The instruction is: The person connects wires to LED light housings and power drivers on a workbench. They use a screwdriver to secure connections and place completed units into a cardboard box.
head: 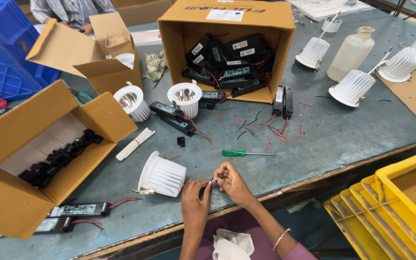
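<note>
A grey-green metal workbench (343,130) with a worn wooden front edge fills the view, strewn with red and black wire offcuts (280,135).

At its near edge the left hand (194,198) and the right hand (230,183) meet fingertip to fingertip, both pinched shut on the thin wire ends (213,182) between them; what each grips beyond that is too small to tell. The wires lead toward the white ribbed round lamp housing (162,175) lying on its side just left of the left hand.

Beyond the hands a green-handled screwdriver (246,153) lies flat, with a small black connector block (181,141) near it. Further back, two more white lamp housings with shiny reflectors (159,101) stand face up beside flat black driver units with red leads (176,118). Behind them an open brown cardboard box tipped on its side (227,29) holds a heap of the same black units.

To the left, a large open cardboard carton (10,202) contains a row of black parts, a bundle of white sleeves (135,143) lies beside it, and two more black drivers (75,214) lie in front. At the right rear stand further white housings (352,86) and a translucent plastic bottle (352,53). Yellow plastic crates (396,207) sit off the bench at lower right, a blue crate (1,53) upper left.
</note>
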